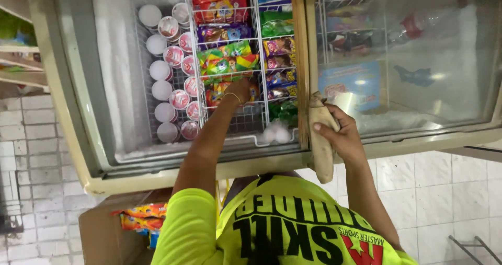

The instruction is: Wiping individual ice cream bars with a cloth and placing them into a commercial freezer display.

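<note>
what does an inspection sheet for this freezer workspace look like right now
surface: chest freezer, sliding lid open on one side, frost on inner wall
job's things: colourful wrapped ice creams in wire baskets
clutter: round white tubs in rows; cardboard box of packets on the floor
grippers: left hand down in a basket among the packets; right hand holds a folded cloth at the lid frame
cables: nothing seen
surroundings: white tiled floor

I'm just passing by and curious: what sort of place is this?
Probably a small shop. A glass-topped chest freezer holds wire baskets of wrapped ice creams and lidded cups, a cardboard box of more packets stands on the tiled floor, and the left hand reaches inside.
</note>
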